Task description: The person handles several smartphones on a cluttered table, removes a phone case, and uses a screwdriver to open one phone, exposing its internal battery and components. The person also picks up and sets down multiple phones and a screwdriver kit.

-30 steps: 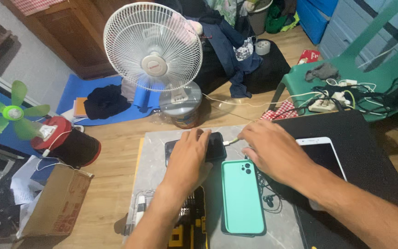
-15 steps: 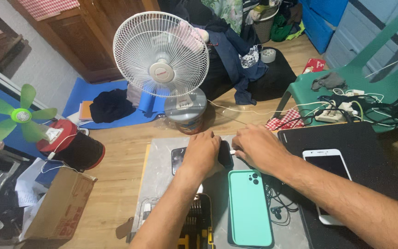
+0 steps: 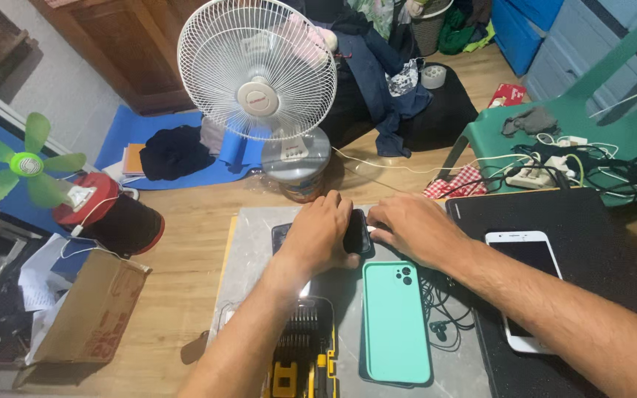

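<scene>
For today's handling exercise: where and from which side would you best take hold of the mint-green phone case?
Probably by its two long edges, from above: the mint-green phone case lies flat on the grey mat, its near end clear of the hands.

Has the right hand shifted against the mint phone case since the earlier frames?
Yes. The right hand has drawn left, closer above the mint phone case, meeting the left hand at the dark phone.

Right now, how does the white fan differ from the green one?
The white fan has a wire cage round its blades; the green fan has bare blades. The white fan looks much bigger than the green fan. The white fan stands on a round grey base, the green fan on a dark red-rimmed one. Both stand on the floor beyond the mat.
</scene>
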